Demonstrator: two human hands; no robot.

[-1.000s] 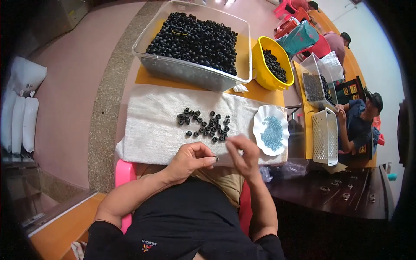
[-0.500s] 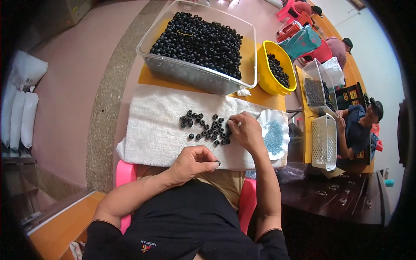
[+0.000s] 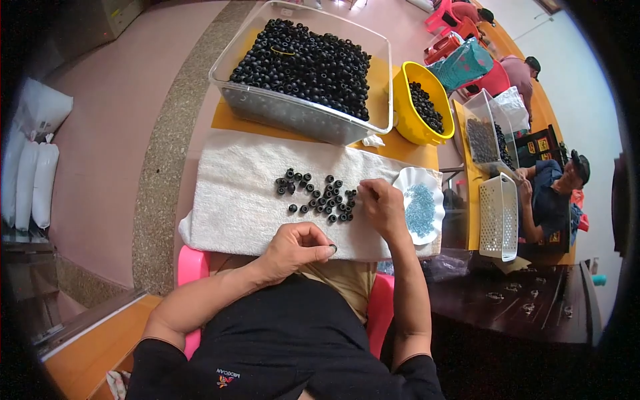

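Note:
My left hand (image 3: 293,248) is over the near edge of a white towel (image 3: 233,193), closed, with a small black ring-like part (image 3: 333,247) pinched between thumb and fingertips. Several small round black pieces with holes (image 3: 327,201) lie loosely grouped on the cloth. Just right of that group is my right hand (image 3: 383,208), its thumb and fingers pressed together above the towel. Whatever it may hold is hidden. Beside it stands a white wavy-rimmed dish (image 3: 437,230) containing tiny pale blue pieces (image 3: 420,208).
Beyond the towel stands a large clear bin (image 3: 293,113) of black pieces, next to a yellow tub (image 3: 417,127) holding more. To the right are a white perforated basket (image 3: 498,217) and a co-worker (image 3: 557,197) at another table. White sacks (image 3: 30,180) stand at far left.
My right hand has moved slightly right, away from the black pieces, and its fingers have drawn together. The left hand keeps its pinch almost in place.

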